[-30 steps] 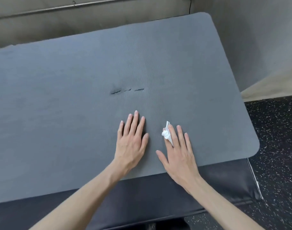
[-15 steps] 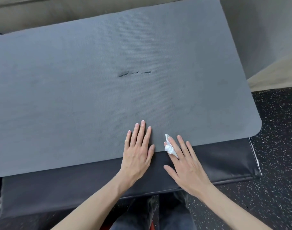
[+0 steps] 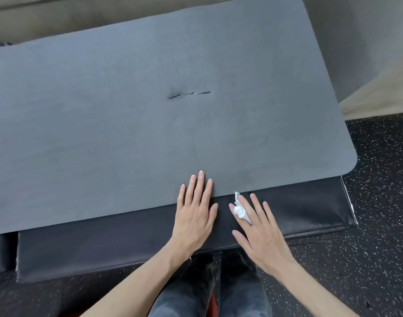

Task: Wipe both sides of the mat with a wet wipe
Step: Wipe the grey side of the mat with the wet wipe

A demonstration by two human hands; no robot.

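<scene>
Left hand (image 3: 196, 216) flat, fingers on mat (image 3: 150, 110) edge; right hand (image 3: 257, 232) grip pinching wet wipe (image 3: 239, 209)

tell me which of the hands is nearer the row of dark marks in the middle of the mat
Left. The left hand lies with its fingers on the mat below the dark marks. The right hand, holding the wet wipe, is off the mat's near edge.

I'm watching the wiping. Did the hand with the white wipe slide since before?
Yes. The right hand with the wet wipe slid back toward the person: earlier its fingers lay on the gray mat, now they rest past its near edge on the black pad.
</scene>
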